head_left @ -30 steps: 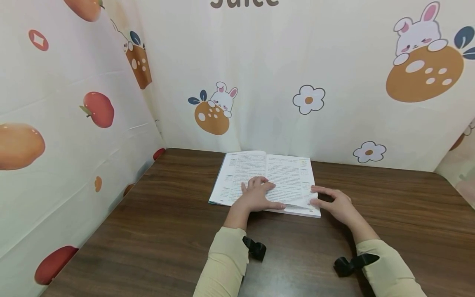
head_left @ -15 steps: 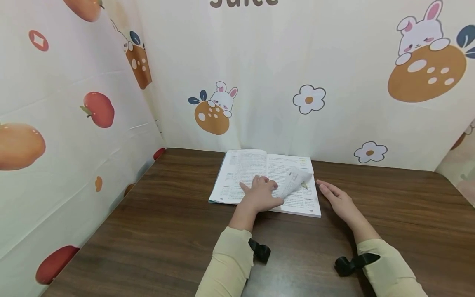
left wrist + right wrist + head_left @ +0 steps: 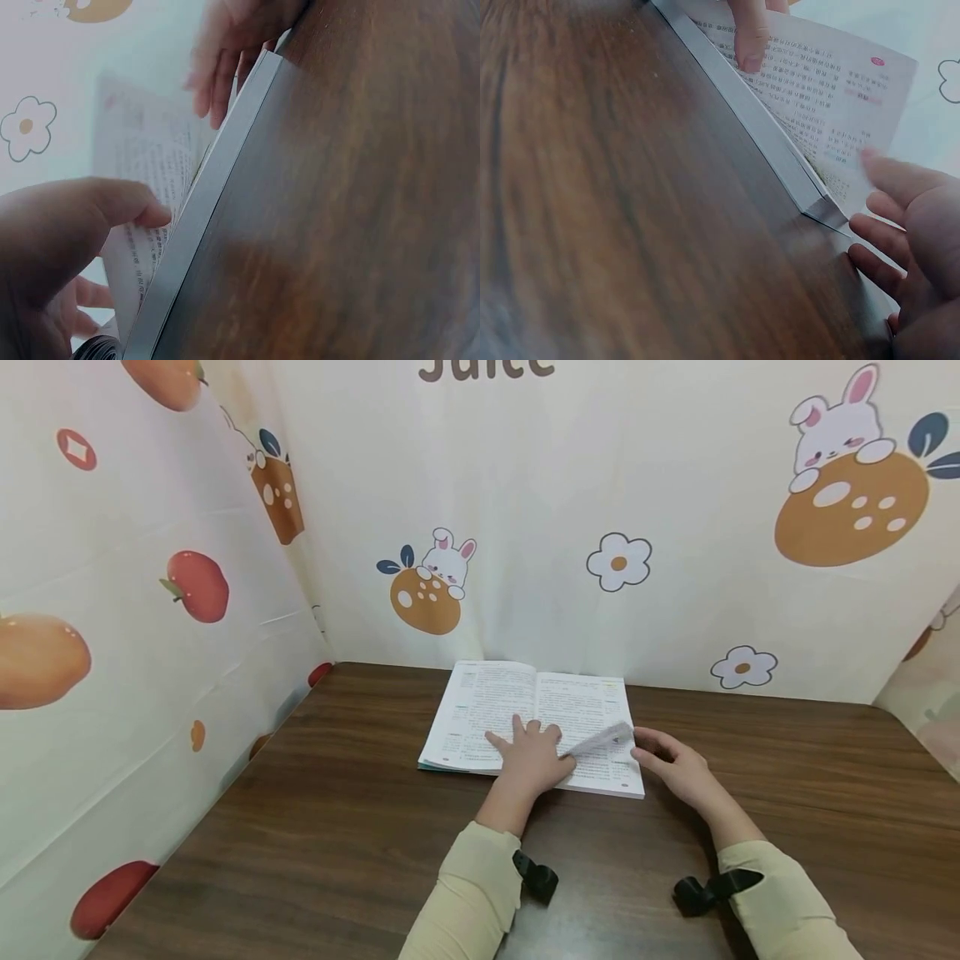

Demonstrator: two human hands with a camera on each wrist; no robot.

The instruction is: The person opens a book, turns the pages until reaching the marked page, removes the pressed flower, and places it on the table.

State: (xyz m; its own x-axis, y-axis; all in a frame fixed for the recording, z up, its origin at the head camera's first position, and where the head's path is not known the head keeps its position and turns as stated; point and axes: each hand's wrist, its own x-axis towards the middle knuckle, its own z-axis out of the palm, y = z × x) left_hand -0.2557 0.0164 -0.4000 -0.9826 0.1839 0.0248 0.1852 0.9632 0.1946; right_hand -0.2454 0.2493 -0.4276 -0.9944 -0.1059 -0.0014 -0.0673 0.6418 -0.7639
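An open book (image 3: 491, 697) with printed pages lies on the table. My left hand (image 3: 531, 762) rests on its lower middle with fingers spread. In the left wrist view, the left thumb (image 3: 139, 204) touches a raised page (image 3: 139, 161) near the book's bottom edge. Between the two hands, that page's lower corner stands up off the right side. My right hand (image 3: 678, 768) is at the book's right edge, thumb and fingers apart. In the right wrist view, its thumb (image 3: 900, 176) is beside the lifted page (image 3: 832, 82), with the other fingers low by the book's corner.
The brown wooden table (image 3: 315, 827) extends around the book. A white printed curtain (image 3: 540, 527) hangs right behind the book, and another patterned sheet (image 3: 112, 693) runs along the left. Each sleeve carries a black strap mount, such as the left one (image 3: 536, 877).
The page's lower right corner has risen from the book, and its fold looks narrower than half a second ago. My left hand has slid slightly right; the right hand's thumb and fingers have spread.
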